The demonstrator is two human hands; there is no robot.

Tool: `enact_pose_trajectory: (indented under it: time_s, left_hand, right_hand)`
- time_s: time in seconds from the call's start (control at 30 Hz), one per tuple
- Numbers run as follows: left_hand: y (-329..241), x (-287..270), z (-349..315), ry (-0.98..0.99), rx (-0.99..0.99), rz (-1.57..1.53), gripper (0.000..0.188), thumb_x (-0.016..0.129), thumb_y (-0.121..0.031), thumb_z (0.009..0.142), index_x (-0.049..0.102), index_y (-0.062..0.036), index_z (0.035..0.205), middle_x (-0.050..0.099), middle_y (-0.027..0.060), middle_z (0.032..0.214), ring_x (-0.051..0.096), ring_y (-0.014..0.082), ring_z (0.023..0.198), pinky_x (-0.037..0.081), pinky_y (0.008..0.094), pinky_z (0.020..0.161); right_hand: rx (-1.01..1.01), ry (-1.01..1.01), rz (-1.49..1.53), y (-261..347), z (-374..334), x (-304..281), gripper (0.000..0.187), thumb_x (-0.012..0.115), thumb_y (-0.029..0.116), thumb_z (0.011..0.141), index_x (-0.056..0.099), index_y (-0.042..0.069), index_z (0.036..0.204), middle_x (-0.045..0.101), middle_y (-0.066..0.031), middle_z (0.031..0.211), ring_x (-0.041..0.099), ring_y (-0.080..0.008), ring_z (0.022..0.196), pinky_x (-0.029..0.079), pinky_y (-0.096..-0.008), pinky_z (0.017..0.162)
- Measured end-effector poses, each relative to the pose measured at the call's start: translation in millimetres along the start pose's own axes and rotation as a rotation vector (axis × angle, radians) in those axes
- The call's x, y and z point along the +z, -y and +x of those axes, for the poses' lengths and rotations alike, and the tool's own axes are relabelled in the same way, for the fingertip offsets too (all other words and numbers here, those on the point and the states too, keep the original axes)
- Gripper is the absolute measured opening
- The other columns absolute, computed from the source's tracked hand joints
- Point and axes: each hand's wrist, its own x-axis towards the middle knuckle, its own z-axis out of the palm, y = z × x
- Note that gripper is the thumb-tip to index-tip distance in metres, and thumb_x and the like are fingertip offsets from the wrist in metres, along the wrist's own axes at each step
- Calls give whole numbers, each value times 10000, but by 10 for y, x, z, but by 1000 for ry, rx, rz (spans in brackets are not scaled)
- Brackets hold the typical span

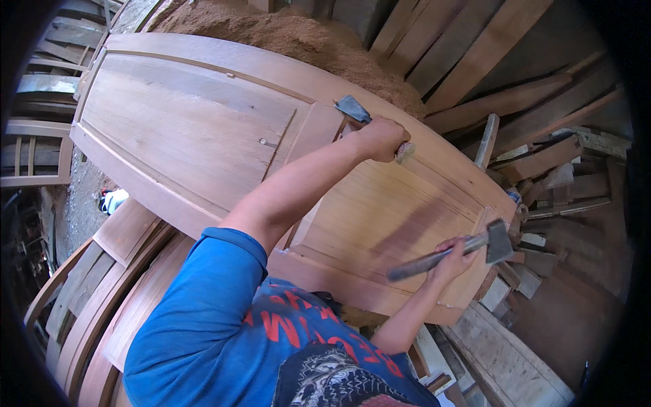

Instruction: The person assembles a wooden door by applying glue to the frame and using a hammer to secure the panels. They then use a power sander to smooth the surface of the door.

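Note:
A wooden panel door (183, 108) lies flat in front of me. Over its middle, my left hand (384, 138) is closed around a wide-bladed chisel or scraper; I cannot tell which. This tool (352, 108) has a broad, flat grey blade pointing left and a worn handle end showing past the fist. My right hand (456, 259) grips a hammer (499, 243) above the door's right end, holding it close to the metal head. The hammer's handle stretches left, slightly blurred. A small metal piece (267, 142) lies on the left panel.
A heap of sawdust (291, 44) lies beyond the door. Planks (488, 51) lean at the back right, with offcuts (542, 169) piled below. Curved wooden pieces (115, 298) are stacked at the near left. A thick board (508, 359) lies at the near right.

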Motion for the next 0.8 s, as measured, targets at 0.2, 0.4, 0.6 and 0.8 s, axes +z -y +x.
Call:
enact_pose_trajectory:
  time_s: [0.2, 0.4, 0.6, 0.8]
  left_hand:
    - [399, 107, -67, 47, -33, 175, 165, 728, -98, 756, 724, -102, 921, 744, 147, 983, 703, 380, 1025, 523, 526, 874]
    - [757, -297, -802, -43, -143, 238, 193, 762, -146, 717, 758, -80, 899, 748, 161, 981, 722, 355, 997, 560, 503, 820]
    - [141, -591, -2538, -326, -149, 264, 109, 690, -215, 841, 672, -112, 872, 658, 77, 804, 682, 270, 866, 464, 426, 759]
    - [273, -612, -5174, -108, -658, -95, 235, 778, -135, 679, 669, -69, 877, 706, 135, 843, 703, 350, 900, 508, 494, 747]
  right_hand:
    - [283, 604, -456, -623, -466, 1299, 365, 656, 75, 959, 428, 57, 1243, 576, -64, 766, 560, -140, 506, 490, -314, 430]
    - [461, 522, -330, -726, -679, 1310, 315, 697, 143, 970, 443, 141, 1156, 508, -9, 727, 504, -108, 510, 444, -267, 423]
    - [387, 605, -392, -745, -805, 1458, 294, 654, 123, 981, 455, 127, 1197, 493, -10, 741, 497, -108, 535, 446, -284, 434]
    - [311, 944, -469, -639, -1933, 2402, 246, 617, 91, 979, 463, 94, 1170, 486, -26, 711, 500, -133, 504, 447, -296, 430]
